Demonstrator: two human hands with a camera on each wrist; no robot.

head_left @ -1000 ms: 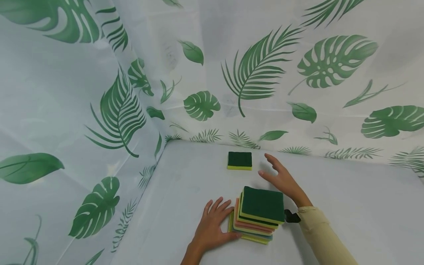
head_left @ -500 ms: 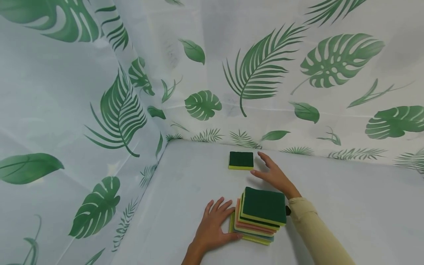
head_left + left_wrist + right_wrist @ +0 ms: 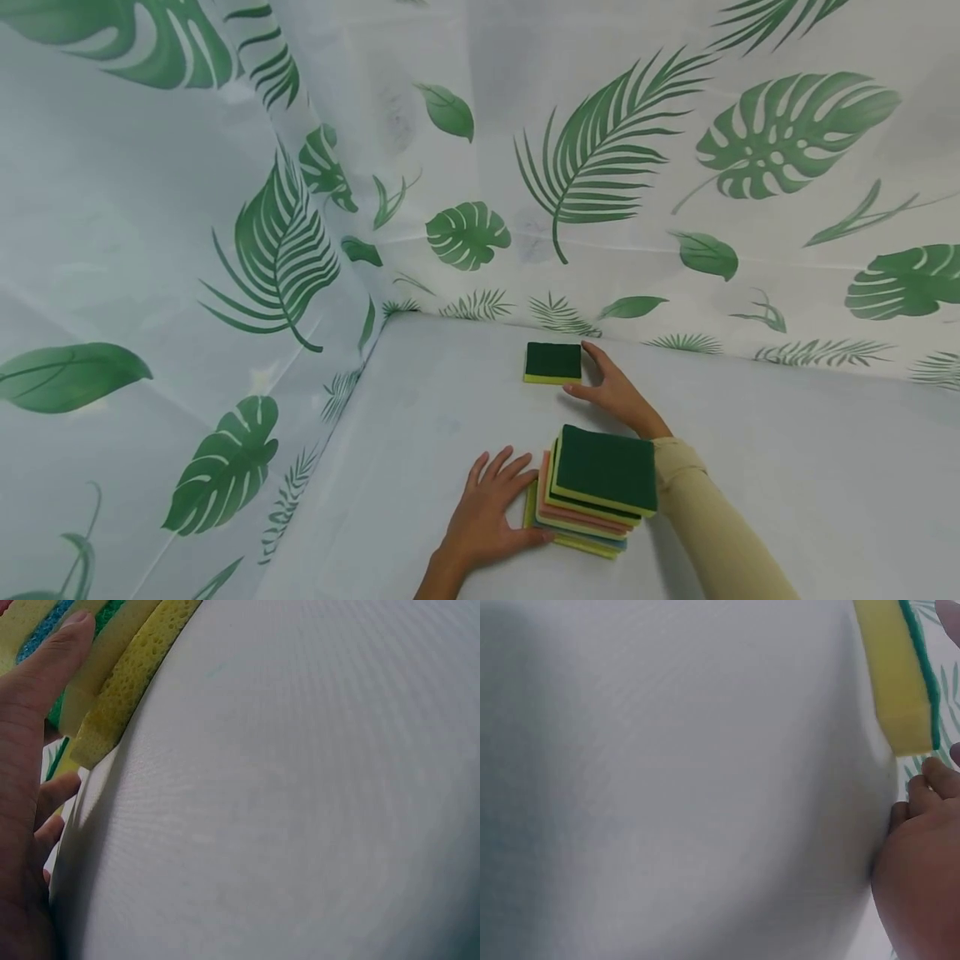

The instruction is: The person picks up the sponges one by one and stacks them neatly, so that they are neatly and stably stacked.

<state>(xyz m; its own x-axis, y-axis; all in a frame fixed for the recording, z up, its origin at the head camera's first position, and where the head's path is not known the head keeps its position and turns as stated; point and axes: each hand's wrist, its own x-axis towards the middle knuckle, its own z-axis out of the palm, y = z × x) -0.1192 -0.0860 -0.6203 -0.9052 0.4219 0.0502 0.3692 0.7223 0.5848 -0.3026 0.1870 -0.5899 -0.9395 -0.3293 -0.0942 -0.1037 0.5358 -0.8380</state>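
Observation:
A stack of scouring sponges point(image 3: 606, 467) stands near the front of the white tabletop, a dark green scrubbing side on top. Yellow, pink and blue edges show below. My left hand point(image 3: 483, 518) steadies its left side with fingers spread. In the left wrist view, the left thumb point(image 3: 56, 664) lies along the layers beside the bottom yellow sponge point(image 3: 139, 675). Farther back lies a single green and yellow sponge point(image 3: 553, 361), green side up. My right hand point(image 3: 617, 393) is at its right end, thumb and fingers apart. In the right wrist view, the fingers look just short of that sponge point(image 3: 900, 682).
White sheeting with green leaf prints forms a back wall point(image 3: 480, 275) and a left wall point(image 3: 172, 250). Both meet the white tabletop point(image 3: 405, 417) close behind and left of the sponges. My right forearm point(image 3: 712, 517) passes beside the stack.
My right hand has moved left, up to the right end of the single sponge. The left hand keeps its place at the stack. The whole view has shifted slightly.

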